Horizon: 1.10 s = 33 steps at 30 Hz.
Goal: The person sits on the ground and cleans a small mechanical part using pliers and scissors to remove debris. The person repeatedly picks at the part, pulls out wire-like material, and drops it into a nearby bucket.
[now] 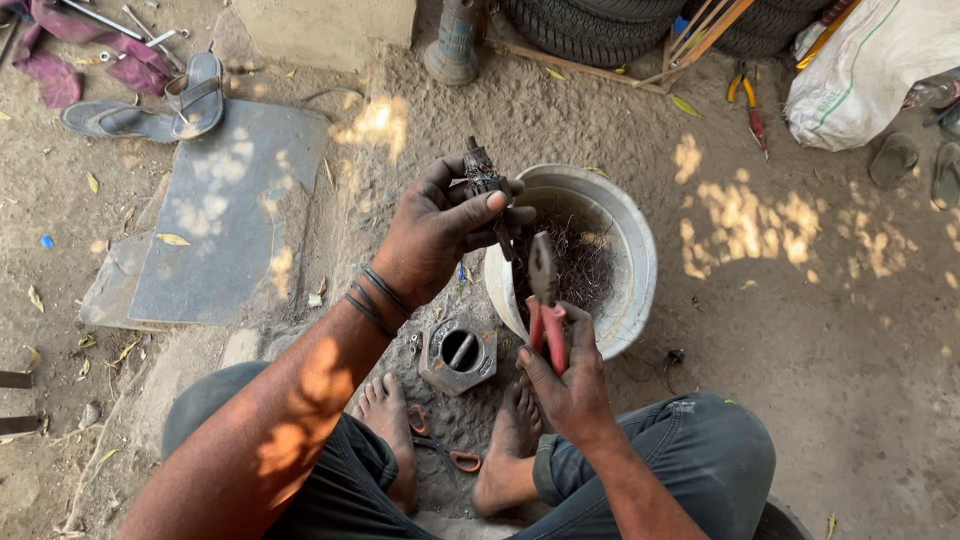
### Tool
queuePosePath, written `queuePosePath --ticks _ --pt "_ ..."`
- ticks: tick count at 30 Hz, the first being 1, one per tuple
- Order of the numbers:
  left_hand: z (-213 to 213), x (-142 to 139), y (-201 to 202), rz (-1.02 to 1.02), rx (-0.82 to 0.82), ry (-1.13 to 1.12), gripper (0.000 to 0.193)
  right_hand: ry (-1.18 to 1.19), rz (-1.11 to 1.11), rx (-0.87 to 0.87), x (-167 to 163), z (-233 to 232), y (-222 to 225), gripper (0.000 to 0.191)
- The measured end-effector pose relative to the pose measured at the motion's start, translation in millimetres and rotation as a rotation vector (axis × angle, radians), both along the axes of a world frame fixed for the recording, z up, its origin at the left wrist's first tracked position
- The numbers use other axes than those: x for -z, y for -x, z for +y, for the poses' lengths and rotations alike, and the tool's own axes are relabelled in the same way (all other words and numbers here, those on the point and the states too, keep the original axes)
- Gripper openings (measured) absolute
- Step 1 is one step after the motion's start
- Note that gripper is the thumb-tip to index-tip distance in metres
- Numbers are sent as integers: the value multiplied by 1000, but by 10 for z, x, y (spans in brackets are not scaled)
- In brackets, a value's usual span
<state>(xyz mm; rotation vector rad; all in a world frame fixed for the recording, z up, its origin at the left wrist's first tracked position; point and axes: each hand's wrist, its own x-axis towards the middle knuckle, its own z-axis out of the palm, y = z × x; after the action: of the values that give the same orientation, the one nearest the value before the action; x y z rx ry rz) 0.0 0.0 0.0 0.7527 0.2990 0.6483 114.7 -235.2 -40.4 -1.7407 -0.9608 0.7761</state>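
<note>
My left hand (440, 232) grips a small dark, greasy motor armature (483, 176), held upright above the rim of a metal basin. My right hand (567, 378) holds red-handled pliers (545, 300), jaws pointing up towards the armature but a little apart from it. The metal basin (630, 250) sits on the sandy ground before me and holds a tangle of thin dark wire (575, 265). I squat with both bare feet on the ground.
A hexagonal metal housing (458, 353) lies by my feet, with another red-handled tool (455, 455) between them. A grey slab (225, 215) and sandals (160, 105) lie left. Tyres (600, 25), yellow-and-red pliers (748, 100) and a white sack (870, 65) are behind.
</note>
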Motion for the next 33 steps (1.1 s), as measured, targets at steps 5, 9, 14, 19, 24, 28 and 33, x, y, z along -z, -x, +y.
queuePosePath --ticks 5,9,14,19,24,28,33 --pt "-55 -106 58 73 31 -142 40 -64 -280 -67 -58 1 -23 33" --pt "-119 -73 12 64 47 -51 35 -145 -372 -101 -133 -6 -30 24" --pt "-70 70 -7 27 113 -59 35 -109 -351 -64 -73 -32 -73 29" --pt "-109 238 -158 100 66 -105 43 -131 -482 -34 88 -27 -190 30" --pt "-89 275 -289 34 -145 -53 34 -212 -512 -166 66 -73 -263 17" --pt "171 262 -213 109 -668 -132 22 -255 -368 -215 28 -10 -230 23" --pt "935 -5 463 251 -1468 -403 28 -172 -229 -137 -61 -102 -158 30"
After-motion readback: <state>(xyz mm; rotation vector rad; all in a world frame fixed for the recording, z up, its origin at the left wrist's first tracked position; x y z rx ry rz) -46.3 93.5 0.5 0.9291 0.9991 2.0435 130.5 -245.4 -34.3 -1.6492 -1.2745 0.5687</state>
